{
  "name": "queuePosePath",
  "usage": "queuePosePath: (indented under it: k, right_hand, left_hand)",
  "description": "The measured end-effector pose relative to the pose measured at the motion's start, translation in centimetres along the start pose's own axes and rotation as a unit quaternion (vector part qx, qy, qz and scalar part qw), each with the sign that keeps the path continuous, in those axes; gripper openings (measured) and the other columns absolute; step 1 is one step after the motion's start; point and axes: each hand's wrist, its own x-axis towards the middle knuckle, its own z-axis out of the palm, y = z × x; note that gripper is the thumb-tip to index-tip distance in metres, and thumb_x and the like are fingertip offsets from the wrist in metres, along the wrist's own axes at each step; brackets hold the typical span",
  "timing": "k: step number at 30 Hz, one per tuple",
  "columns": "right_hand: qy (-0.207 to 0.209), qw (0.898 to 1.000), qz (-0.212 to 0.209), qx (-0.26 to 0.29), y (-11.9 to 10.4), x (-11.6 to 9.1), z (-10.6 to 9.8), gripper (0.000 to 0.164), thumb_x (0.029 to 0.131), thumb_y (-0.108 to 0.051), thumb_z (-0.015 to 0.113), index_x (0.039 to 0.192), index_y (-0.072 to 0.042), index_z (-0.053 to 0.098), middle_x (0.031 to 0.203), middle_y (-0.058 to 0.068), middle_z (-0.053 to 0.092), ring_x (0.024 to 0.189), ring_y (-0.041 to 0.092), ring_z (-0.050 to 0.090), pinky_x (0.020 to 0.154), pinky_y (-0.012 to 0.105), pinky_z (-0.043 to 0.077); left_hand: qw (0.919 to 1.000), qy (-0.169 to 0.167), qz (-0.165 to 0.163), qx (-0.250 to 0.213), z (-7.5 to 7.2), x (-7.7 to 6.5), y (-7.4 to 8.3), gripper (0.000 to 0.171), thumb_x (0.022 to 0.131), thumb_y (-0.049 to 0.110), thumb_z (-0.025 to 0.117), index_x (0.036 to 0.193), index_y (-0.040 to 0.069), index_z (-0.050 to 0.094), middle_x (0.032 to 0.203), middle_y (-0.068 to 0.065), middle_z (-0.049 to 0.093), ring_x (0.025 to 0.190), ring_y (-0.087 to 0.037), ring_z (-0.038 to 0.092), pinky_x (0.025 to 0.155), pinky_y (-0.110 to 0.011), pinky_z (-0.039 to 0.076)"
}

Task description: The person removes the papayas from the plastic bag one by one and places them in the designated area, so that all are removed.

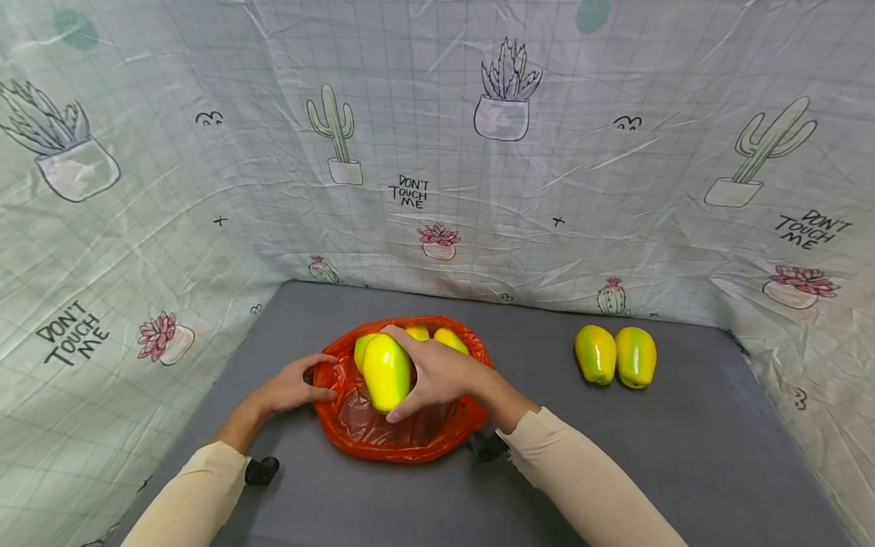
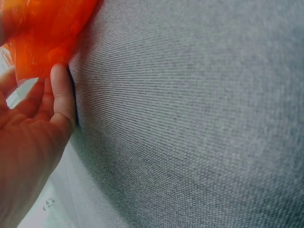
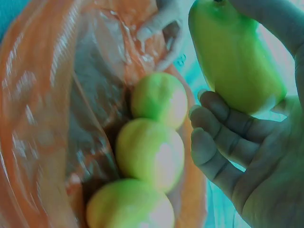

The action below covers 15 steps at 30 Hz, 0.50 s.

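Observation:
A red plastic bag (image 1: 372,453) lies spread open on the table. Inside it sit three yellow-green papayas (image 3: 149,154), lined up in the right wrist view. My right hand (image 1: 440,371) grips another papaya (image 1: 386,372) above the bag's mouth, thumb on one side and fingers on the other. In the right wrist view, this held papaya (image 3: 237,57) shows its stem end up. My left hand (image 1: 295,385) holds the bag's left rim, and its fingertips meet the orange-red film (image 2: 45,42) in the left wrist view.
Two more papayas (image 1: 596,355) stand side by side on the grey table (image 1: 547,456), right of the bag. A hanging cloth (image 1: 437,152) printed with cacti closes off the back and both sides. Black straps (image 1: 262,471) sit at the wrists.

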Motion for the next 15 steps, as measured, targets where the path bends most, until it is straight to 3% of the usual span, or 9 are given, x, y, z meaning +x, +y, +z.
queuePosePath:
  k: [8, 15]
  right_hand:
    - [0.011, 0.999, -0.008, 0.034, 0.5, -1.1, -1.7, 0.108, 0.072, -0.051, 0.092, 0.155, -0.034, 0.026, 0.123, -0.007, 0.060, 0.106, 0.012, 0.061, 0.092, 0.030, 0.054]
    - [0.023, 0.998, -0.007, 0.059, 1.1, -1.9, -2.7, 0.105, 0.070, -0.048, 0.094, 0.152, -0.036, 0.029, 0.122, -0.007, 0.060, 0.106, 0.014, 0.061, 0.095, 0.038, 0.055]
  left_hand:
    - [1.0000, 0.002, 0.006, 0.005, 0.0, 0.1, -0.1, 0.069, 0.083, 0.027, 0.083, 0.144, 0.008, 0.057, 0.142, -0.025, 0.056, 0.124, -0.036, 0.056, 0.104, -0.043, 0.044]
    - [1.0000, 0.000, 0.005, -0.002, -0.1, 0.0, 0.2, 0.069, 0.083, 0.027, 0.083, 0.144, 0.007, 0.056, 0.143, -0.026, 0.056, 0.124, -0.036, 0.056, 0.103, -0.041, 0.045]
